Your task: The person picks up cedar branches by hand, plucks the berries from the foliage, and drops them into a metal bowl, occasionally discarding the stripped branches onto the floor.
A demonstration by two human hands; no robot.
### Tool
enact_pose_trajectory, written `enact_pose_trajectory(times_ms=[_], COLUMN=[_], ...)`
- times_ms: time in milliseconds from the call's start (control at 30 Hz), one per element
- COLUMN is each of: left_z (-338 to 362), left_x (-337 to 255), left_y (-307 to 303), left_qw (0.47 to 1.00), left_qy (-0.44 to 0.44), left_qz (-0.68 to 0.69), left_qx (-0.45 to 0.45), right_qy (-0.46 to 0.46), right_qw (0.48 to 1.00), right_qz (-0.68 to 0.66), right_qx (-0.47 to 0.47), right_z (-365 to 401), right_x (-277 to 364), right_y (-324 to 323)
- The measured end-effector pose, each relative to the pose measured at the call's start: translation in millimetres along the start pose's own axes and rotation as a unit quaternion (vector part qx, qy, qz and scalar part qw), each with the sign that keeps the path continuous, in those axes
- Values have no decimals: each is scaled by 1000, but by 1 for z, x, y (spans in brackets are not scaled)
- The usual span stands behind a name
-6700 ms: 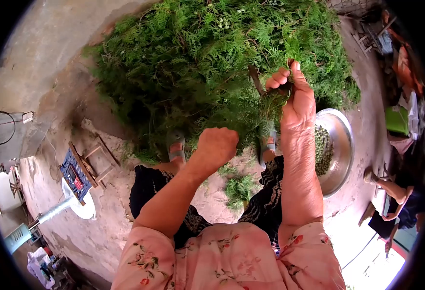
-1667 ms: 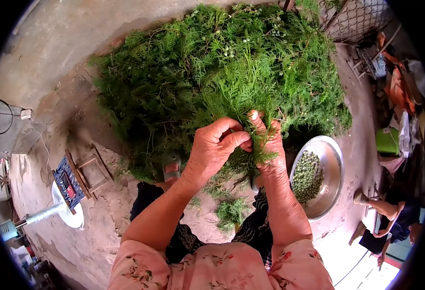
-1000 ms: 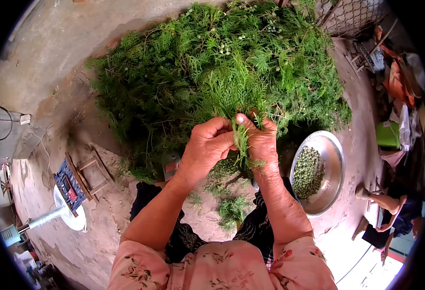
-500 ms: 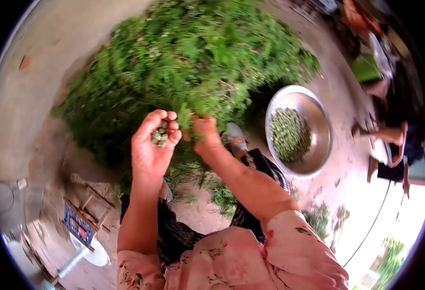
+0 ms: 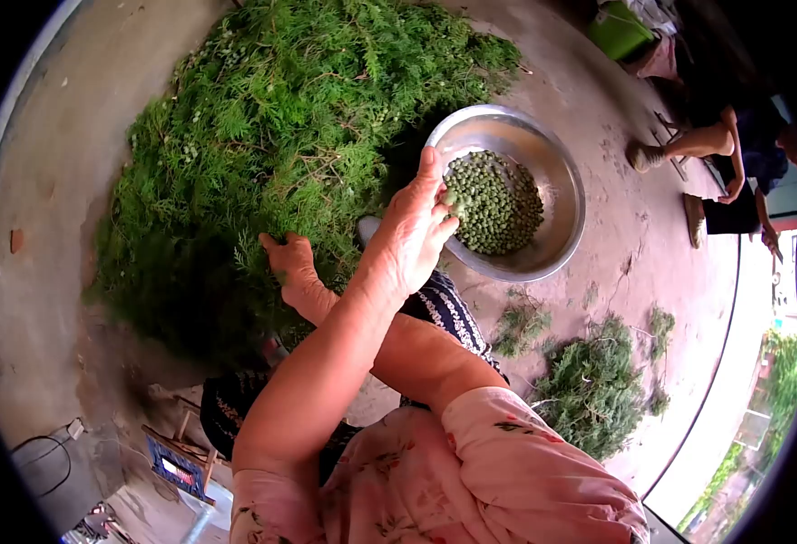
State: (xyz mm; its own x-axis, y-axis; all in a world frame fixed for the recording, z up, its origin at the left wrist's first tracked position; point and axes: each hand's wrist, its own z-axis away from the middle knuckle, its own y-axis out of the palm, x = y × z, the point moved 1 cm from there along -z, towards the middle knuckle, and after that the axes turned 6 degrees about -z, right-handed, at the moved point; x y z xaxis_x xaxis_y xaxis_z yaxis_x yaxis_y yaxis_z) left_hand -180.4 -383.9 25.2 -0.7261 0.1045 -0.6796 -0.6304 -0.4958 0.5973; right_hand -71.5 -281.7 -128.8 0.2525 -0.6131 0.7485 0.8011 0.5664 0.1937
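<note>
My left hand reaches across over my right arm to the near-left rim of a metal basin. Its palm is tipped toward the basin, with a few small green evergreen cones at its curled fingers. Inside the basin lies a heap of the same round green cones. Under the left forearm, my right hand is at the near edge of a large pile of green evergreen branches. Its visible fingers are apart, and I see nothing held between them; the lower fingers are partly hidden.
Loose cut branches lie on the concrete floor at the right. Another person sits at the far right. A small stool with a patterned seat stands at the lower left. A shoe shows between the pile and basin.
My left hand has moved right with its cones to the basin. My right hand has swung left beneath the left arm, away from the sprig at the left hand. The view has shifted.
</note>
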Motion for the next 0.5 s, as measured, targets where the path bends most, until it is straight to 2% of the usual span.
enact_pose_trajectory(times_ms=[33, 100, 133, 167, 233, 267, 367, 433, 467, 500], left_z=[-6, -11, -10, -9, -1, 9, 69, 114, 135, 153], left_x=[1, 1, 1, 1, -3, -8, -23, -19, -13, 1], left_y=[4, 11, 14, 14, 12, 7, -21, -56, -67, -91], left_qw=[1000, 1000, 999, 999, 998, 994, 948, 915, 885, 868], left_qy=[-2, -10, -18, -18, 39, 88, 290, 330, 344, 325], left_qz=[5, 14, 28, 27, 18, 44, -42, -47, -65, -79], left_qx=[4, 8, 11, 11, 45, 40, -127, -225, -306, -366], right_qy=[-2, -27, -28, -2, 24, 17, 9, 28, 9, -11], right_qw=[1000, 991, 991, 987, 982, 973, 930, 881, 957, 946], right_qz=[-4, -117, -118, -148, -177, -207, -290, -334, -218, -249], right_qx=[-1, 59, 59, 57, 57, 95, 227, 332, 191, 206], right_z=[-1, -1, 5, 10, 16, 16, 17, 24, 64, 57], right_x=[3, 7, 16, 26, 40, 44, 53, 51, 95, 93], right_y=[-4, -13, -16, -18, -33, -47, -81, -74, -59, -59])
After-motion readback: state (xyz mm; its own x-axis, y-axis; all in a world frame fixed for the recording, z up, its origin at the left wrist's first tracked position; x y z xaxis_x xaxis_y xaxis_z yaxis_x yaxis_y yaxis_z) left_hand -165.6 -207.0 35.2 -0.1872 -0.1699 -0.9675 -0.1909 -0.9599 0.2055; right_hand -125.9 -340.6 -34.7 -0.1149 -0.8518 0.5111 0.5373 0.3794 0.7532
